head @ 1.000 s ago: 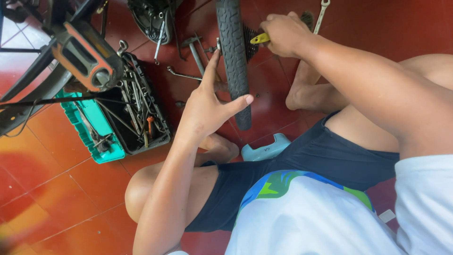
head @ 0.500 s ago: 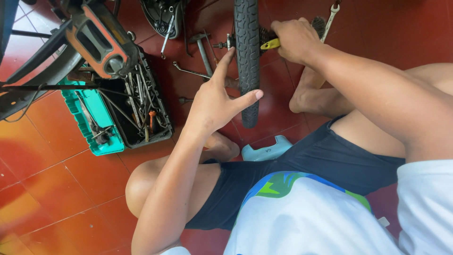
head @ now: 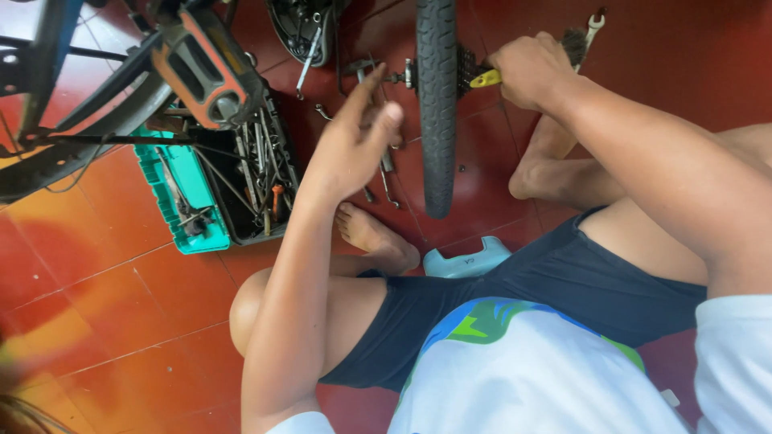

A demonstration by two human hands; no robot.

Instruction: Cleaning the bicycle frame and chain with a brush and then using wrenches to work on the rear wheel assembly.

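Observation:
A black bicycle tyre (head: 437, 104) stands upright on the red tiled floor in front of me. My right hand (head: 529, 71) is closed around a yellow-handled brush (head: 487, 78) held against the cog set (head: 466, 66) on the wheel's right side. My left hand (head: 355, 137) hovers just left of the tyre with fingers loosely curled and nothing in it, near the axle end (head: 400, 77). I sit on the floor with bare legs folded, one foot (head: 376, 237) under the wheel.
A teal and black toolbox (head: 221, 181) full of wrenches lies open to the left. A bicycle pedal (head: 205, 68) and frame parts hang over it. Loose wrenches (head: 386, 173) lie on the tiles, another spanner (head: 593, 22) at top right. A pale blue low stool (head: 466, 261) is under me.
My left hand has come off the tyre and drawn back to the left, its fingers curling in. The right hand stays on the brush at the cogs.

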